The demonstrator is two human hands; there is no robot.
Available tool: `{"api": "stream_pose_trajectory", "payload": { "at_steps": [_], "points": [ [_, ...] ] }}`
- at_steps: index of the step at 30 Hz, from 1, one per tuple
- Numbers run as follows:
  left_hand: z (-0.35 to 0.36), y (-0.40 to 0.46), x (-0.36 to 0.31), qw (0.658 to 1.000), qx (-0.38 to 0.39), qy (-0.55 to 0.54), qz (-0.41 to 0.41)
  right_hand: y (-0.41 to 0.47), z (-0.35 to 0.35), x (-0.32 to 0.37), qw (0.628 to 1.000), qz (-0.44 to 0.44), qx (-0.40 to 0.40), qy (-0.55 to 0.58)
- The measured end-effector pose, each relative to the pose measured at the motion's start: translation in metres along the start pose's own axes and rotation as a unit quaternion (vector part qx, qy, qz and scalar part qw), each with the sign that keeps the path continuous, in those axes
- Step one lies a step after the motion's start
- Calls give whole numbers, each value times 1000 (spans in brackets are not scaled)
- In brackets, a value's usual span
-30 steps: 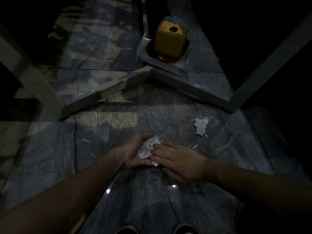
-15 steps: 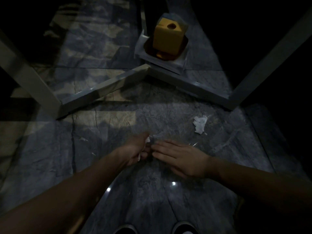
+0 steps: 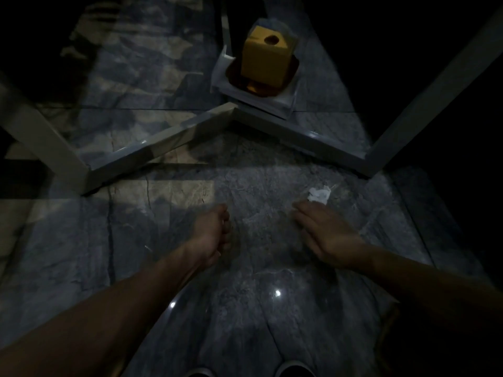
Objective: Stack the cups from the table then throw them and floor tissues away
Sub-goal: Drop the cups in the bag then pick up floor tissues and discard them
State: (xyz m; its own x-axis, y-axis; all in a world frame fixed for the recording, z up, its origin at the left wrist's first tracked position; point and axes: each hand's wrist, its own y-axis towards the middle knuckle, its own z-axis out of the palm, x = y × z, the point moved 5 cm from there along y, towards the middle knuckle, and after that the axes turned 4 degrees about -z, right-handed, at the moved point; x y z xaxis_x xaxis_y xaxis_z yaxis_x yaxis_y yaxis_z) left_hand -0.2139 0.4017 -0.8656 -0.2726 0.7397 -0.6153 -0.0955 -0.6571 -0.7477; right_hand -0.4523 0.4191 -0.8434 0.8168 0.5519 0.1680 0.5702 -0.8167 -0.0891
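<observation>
Floor (image 3: 272,322) of polished grey marble slabs fills most of the dim view, with small bright glints on it near the bottom. White metal frame bars (image 3: 163,142) lie across it in a shallow V, meeting near the top centre and joining upright legs at the far left and right. Beyond the bars a mustard-yellow square box with a round hole in its top (image 3: 265,59) stands on a dark round tray (image 3: 292,74), which sits on a white square base.

Two bare forearms reach in from the lower corners. The left hand (image 3: 211,232) is curled into a closed fist just above the floor; whether it holds anything inside cannot be told. The right hand (image 3: 324,232) is flat with its fingers (image 3: 300,213) extended and pointing forward, their tips just beside a crumpled white tissue (image 3: 318,195) that lies on the floor below the right-hand bar. Whether the fingertips touch the tissue is unclear. The two hands are well apart. Dark shoe tips (image 3: 294,370) show at the bottom edge.
</observation>
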Motion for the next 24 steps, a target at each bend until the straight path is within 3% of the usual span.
{"api": "stream_pose_trajectory", "payload": {
  "at_steps": [10,24],
  "points": [
    [3,9,7,999,13,-25,-25,-6,16,-53,980,195,40,4],
    [22,10,17,988,104,-63,-93,1,41,-54,956,262,119,65]
  ]
}}
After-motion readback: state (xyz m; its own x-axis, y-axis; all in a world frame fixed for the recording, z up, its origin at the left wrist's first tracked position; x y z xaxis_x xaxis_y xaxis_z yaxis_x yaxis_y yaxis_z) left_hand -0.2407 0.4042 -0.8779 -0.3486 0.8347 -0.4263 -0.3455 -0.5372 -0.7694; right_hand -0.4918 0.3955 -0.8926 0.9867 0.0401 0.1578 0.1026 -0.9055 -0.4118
